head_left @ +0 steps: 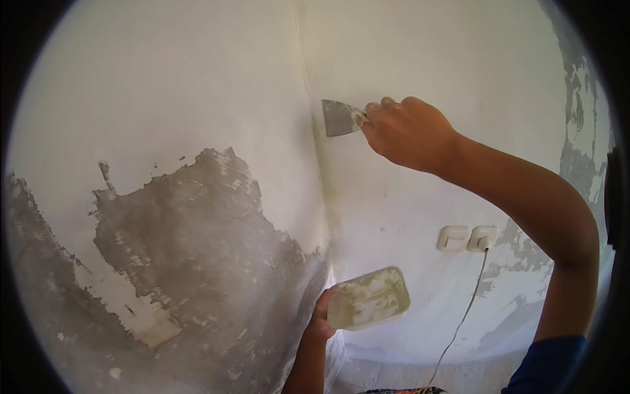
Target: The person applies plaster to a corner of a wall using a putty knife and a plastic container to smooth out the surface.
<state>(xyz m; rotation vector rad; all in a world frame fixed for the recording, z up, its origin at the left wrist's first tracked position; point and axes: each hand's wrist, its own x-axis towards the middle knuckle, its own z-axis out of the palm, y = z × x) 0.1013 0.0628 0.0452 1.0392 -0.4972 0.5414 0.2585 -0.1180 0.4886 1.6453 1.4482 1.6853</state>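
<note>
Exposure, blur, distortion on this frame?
Head view: black vignette around the fisheye circle; wall corner just above the left hand bright, nearly washed out; grey wall patch much dimmer; putty knife and right hand legible, no obvious motion blur.

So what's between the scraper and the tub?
In the head view, only white wall shows between the scraper and the tub; no object sits there.

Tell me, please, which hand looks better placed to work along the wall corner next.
Probably the right hand: it grips the putty knife, whose blade is close beside the wall corner. The left hand is lower and occupied, holding the smeared rectangular tub.
</note>
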